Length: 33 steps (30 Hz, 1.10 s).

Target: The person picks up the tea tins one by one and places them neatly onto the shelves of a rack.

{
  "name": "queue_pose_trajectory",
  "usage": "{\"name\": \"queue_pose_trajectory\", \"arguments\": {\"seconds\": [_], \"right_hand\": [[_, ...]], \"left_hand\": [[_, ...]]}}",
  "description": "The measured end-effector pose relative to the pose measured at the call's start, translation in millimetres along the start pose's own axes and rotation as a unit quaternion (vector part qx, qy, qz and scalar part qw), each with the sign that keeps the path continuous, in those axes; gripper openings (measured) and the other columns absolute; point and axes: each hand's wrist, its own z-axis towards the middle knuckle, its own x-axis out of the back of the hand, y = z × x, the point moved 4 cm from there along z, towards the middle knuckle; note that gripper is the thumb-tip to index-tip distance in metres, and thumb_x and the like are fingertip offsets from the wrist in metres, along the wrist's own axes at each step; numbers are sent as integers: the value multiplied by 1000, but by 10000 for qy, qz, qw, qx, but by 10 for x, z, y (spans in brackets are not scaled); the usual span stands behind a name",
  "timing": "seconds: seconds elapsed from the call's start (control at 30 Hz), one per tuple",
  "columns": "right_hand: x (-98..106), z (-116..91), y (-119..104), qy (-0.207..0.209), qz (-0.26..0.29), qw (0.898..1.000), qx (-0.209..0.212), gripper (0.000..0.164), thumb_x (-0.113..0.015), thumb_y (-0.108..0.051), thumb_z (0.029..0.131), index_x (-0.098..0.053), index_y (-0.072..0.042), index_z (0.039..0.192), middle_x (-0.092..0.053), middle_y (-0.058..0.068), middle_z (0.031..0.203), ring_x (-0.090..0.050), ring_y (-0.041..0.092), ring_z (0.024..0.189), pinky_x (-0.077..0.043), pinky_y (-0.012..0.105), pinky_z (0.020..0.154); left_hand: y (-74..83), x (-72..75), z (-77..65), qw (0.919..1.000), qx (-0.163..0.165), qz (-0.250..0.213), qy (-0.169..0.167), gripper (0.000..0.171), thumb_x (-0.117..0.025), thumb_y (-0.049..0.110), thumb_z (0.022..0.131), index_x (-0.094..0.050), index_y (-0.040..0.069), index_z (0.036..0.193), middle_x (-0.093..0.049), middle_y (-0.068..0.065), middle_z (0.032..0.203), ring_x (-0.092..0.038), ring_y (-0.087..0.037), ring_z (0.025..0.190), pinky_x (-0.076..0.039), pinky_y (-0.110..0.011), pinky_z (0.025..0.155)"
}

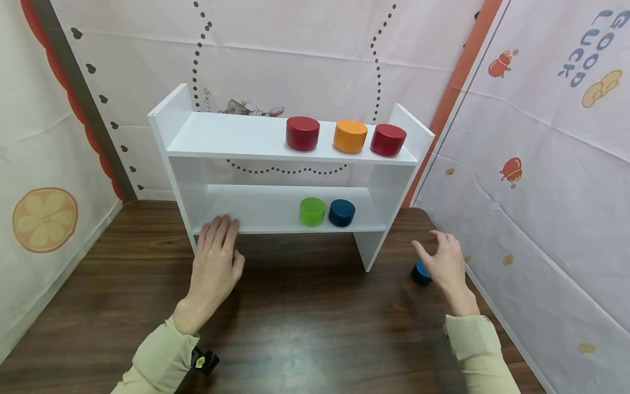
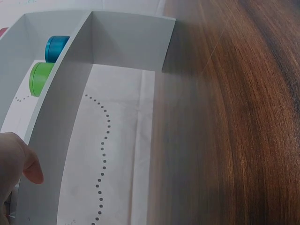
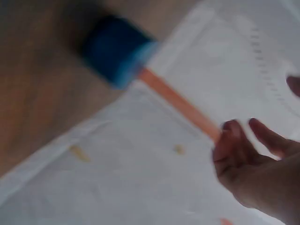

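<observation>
My left hand (image 1: 214, 268) rests with extended fingers on the front edge of the lower board of a white two-tier shelf (image 1: 226, 137), near its left end. Over on the right, my right hand (image 1: 447, 265) is held with thumb and fingers spread apart, gripping nothing. Beside it a blue cylinder (image 1: 420, 273) stands on the table, partly covered by that hand in the head view. The right wrist view shows the same blue cylinder (image 3: 115, 51), blurred and apart from the fingers. A green cylinder (image 1: 312, 212) and a dark blue one (image 1: 342, 213) sit on the lower board.
On the top board stand a red cylinder (image 1: 302, 133), an orange cylinder (image 1: 350, 136) and another red cylinder (image 1: 388, 139). The shelf stands at the back of a dark wooden table (image 1: 295, 317). Printed cloth (image 1: 541, 164) hangs close along the right side, behind and at left.
</observation>
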Motion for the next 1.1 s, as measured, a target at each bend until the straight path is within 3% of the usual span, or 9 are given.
{"name": "queue_pose_trajectory", "arguments": {"seconds": [0.07,0.2,0.37,0.57,0.73,1.1], "right_hand": [[-100,-28,173,-704,-389,9963,-314,75,-63,-47,89,-45,9,135,-49,36,123,-47,52,108,-44,61,85],[-280,-90,437,-1887,-737,9750,-911,100,-59,-60,85,-26,12,145,-36,44,134,-37,59,119,-41,66,90],[-405,-130,589,-2613,-750,9533,-1312,101,-62,-56,84,-20,12,147,-33,43,137,-39,58,121,-44,65,89],[-441,-128,642,-2774,-735,9489,-1310,81,-69,-36,83,-35,12,139,-46,39,127,-51,53,112,-48,62,83],[-482,-122,672,-2768,-634,9512,-1206,73,-70,-26,83,-38,12,136,-47,39,126,-51,53,111,-48,60,85],[-522,-175,518,-2483,-224,9666,-602,67,-71,-30,83,-48,10,130,-54,36,123,-55,49,109,-50,57,87]], "left_hand": [[-3,-3,-2,10000,-3,2,-18,54,-55,0,78,-52,-7,131,-52,-28,136,-44,-43,130,-32,-57,111],[-2,-11,-8,10000,-13,8,-45,54,-55,0,78,-52,-7,131,-52,-28,136,-44,-44,130,-32,-57,111],[7,-4,-12,10000,10,11,-56,54,-55,0,78,-52,-7,131,-52,-28,136,-44,-44,130,-32,-57,111],[12,8,-2,10000,27,-11,-22,56,-58,-2,76,-53,-6,131,-52,-28,136,-45,-43,130,-32,-57,111],[7,12,10,10000,22,12,5,56,-58,-2,75,-53,-6,131,-53,-27,136,-45,-43,130,-32,-56,111],[9,21,3,10000,-7,7,0,55,-57,0,77,-52,-6,132,-52,-28,136,-45,-44,130,-32,-57,111]]}}
